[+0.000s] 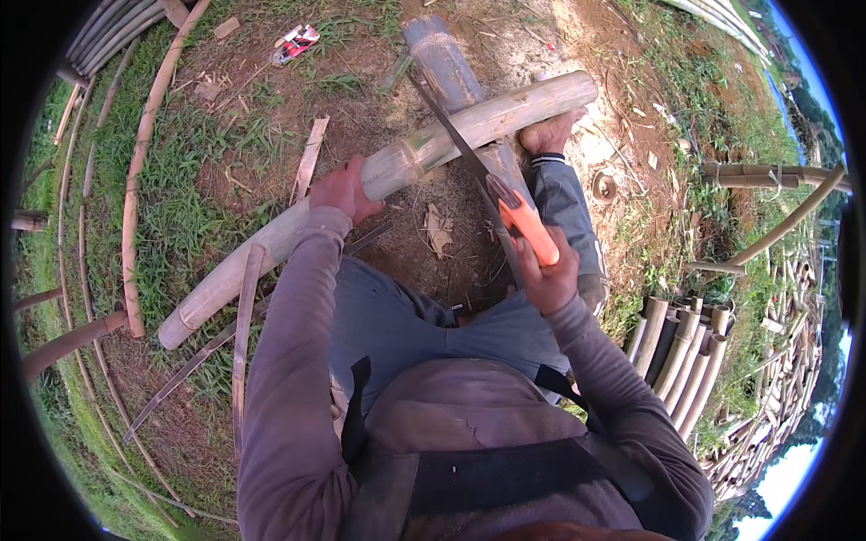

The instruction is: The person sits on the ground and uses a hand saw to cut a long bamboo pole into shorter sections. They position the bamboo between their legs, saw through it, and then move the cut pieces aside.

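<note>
A thick, pale bamboo pole (289, 236) runs slantwise from the lower left to the upper right in front of me. My left hand (341, 191) is closed round it near its middle, pressing from above. In my right hand (548, 275) is the orange handle of a handsaw (529, 225). Its long dark blade crosses over the pole just right of a node, pointing to the upper left. Whether the teeth have cut in cannot be seen. Beneath the pole lies a grey plank (442, 61). My bare foot (550, 135) is by the pole's right end.
Cut bamboo pieces (677, 352) stand bundled at the right, beside a large heap of split bamboo (767, 388). Bamboo strips (244, 343) lie at my left, near a curved pole (149, 180). A red and white packet (295, 43) is on the ground, with sawdust around the plank.
</note>
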`<action>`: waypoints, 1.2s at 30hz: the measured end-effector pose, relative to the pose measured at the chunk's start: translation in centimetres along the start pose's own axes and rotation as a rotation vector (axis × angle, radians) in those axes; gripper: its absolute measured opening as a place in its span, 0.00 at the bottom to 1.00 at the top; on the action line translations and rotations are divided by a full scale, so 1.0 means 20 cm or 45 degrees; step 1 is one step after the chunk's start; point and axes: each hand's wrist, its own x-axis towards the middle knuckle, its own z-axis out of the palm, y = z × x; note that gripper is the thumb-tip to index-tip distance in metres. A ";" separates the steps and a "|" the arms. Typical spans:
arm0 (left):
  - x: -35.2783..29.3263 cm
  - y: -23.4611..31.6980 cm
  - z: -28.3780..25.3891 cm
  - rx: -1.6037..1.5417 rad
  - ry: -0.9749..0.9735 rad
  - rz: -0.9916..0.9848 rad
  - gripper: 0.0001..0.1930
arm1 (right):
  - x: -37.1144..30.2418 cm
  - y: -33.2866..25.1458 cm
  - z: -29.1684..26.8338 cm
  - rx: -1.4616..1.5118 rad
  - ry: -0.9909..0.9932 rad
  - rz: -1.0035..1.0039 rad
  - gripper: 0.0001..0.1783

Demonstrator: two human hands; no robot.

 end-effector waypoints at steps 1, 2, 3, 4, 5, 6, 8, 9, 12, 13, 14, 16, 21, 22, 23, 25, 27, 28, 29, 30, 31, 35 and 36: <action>0.00 0.03 -0.01 -0.005 -0.039 0.015 0.49 | 0.25 0.02 0.15 0.000 -0.018 0.054 0.14; 0.00 0.07 -0.03 -0.004 -0.060 0.020 0.49 | 0.44 0.05 0.27 -0.111 0.044 -0.025 0.15; 0.00 0.05 -0.06 -0.005 -0.077 -0.009 0.49 | 0.46 0.05 0.30 -0.087 0.045 -0.062 0.15; 0.02 0.04 -0.09 0.010 -0.070 -0.027 0.50 | 0.48 0.06 0.32 -0.068 0.054 -0.106 0.15; 0.02 0.03 -0.08 0.015 -0.105 -0.036 0.50 | 0.46 0.03 0.33 -0.069 0.054 -0.113 0.16; 0.00 0.02 -0.06 0.020 -0.141 -0.041 0.50 | 0.33 -0.01 0.23 -0.091 -0.003 -0.013 0.15; -0.02 -0.01 -0.09 0.002 -0.123 -0.052 0.50 | -0.02 -0.04 -0.05 0.002 -0.109 0.220 0.12; -0.03 -0.02 -0.07 -0.003 -0.112 -0.043 0.50 | -0.20 -0.03 -0.19 -0.024 -0.121 0.172 0.12; -0.01 0.00 -0.05 -0.001 -0.140 -0.047 0.50 | -0.51 0.03 -0.39 -0.173 -0.051 -0.017 0.13; 0.00 0.01 -0.06 0.019 -0.153 -0.042 0.51 | -0.44 0.02 -0.29 0.085 -0.026 0.099 0.19; 0.01 0.01 -0.06 0.012 -0.133 -0.034 0.51 | -0.22 0.04 -0.16 0.023 -0.025 0.064 0.14; 0.02 0.04 -0.04 -0.007 -0.099 0.021 0.51 | 0.22 0.11 0.12 -0.003 -0.002 0.037 0.12; -0.01 -0.01 -0.07 -0.025 -0.199 -0.019 0.51 | 0.22 0.02 0.19 -0.061 0.020 0.041 0.14; 0.01 -0.03 -0.07 -0.038 -0.176 -0.044 0.51 | 0.06 -0.01 0.05 -0.006 -0.004 0.017 0.13; 0.01 -0.03 -0.05 -0.042 -0.165 -0.041 0.51 | -0.14 0.00 -0.10 0.041 -0.065 0.163 0.11; 0.00 -0.03 -0.07 -0.033 -0.146 -0.025 0.51 | -0.40 0.08 -0.27 -0.058 -0.036 0.018 0.11; 0.00 -0.02 -0.05 -0.015 -0.168 -0.043 0.49 | -0.55 0.14 -0.39 -0.159 -0.084 0.075 0.12; 0.01 0.00 -0.06 0.011 -0.169 -0.035 0.48 | -0.45 0.13 -0.28 -0.037 0.024 0.002 0.12; 0.03 0.00 -0.07 0.008 -0.156 -0.033 0.49 | -0.27 0.17 -0.15 -0.041 0.023 -0.111 0.12; 0.01 0.01 -0.06 0.000 -0.163 -0.030 0.49 | -0.02 0.13 -0.01 -0.126 -0.034 -0.006 0.12; 0.02 0.04 -0.06 -0.012 -0.155 -0.011 0.50 | 0.23 0.11 0.14 -0.006 -0.013 -0.006 0.14; 0.01 0.02 -0.08 -0.012 -0.214 -0.016 0.49 | 0.35 0.08 0.27 -0.022 -0.004 0.050 0.12; -0.01 0.02 -0.08 -0.016 -0.231 -0.026 0.49 | 0.20 0.07 0.19 0.008 -0.004 0.058 0.12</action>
